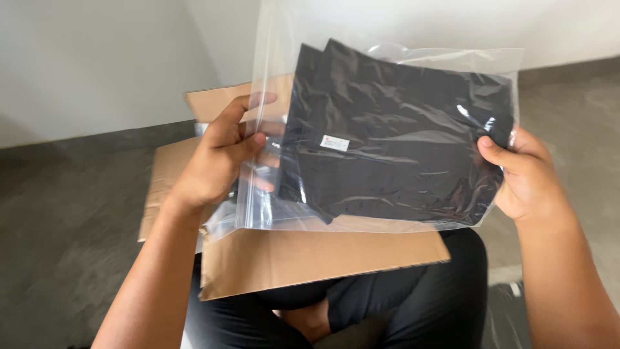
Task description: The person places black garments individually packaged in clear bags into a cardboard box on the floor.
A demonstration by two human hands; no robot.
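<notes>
Legs: the person sits with crossed legs in black trousers [413, 304], nearest to the camera, at the bottom middle.
Cardboard box: an open brown cardboard box [310, 255] lies over the lap, its near flap toward the person; further flaps show at the left and behind the left hand.
Left hand: the left hand [219, 158] is at the left side, above the box. Its thumb lies on the front of the clear plastic bag [278, 77] and the fingers go behind the plastic, so the hand is clamped on the left edge of the bag.
Right hand: the right hand [526, 174] is at the right side. Its thumb presses on the front of the bag at the right edge; the other fingers are hidden behind the bag, and the bag is pinched between them.
Bag content: a folded black garment [394, 142] is inside the bag, filling most of it, with a small white label [334, 143] on the plastic near the middle left.
Place of bag: it is held up between both hands, above the box and not touching it as far as I can see.
Floor: a grey floor [71, 239] is around the person.
Wall: a white wall [97, 58] stands at the far side.
</notes>
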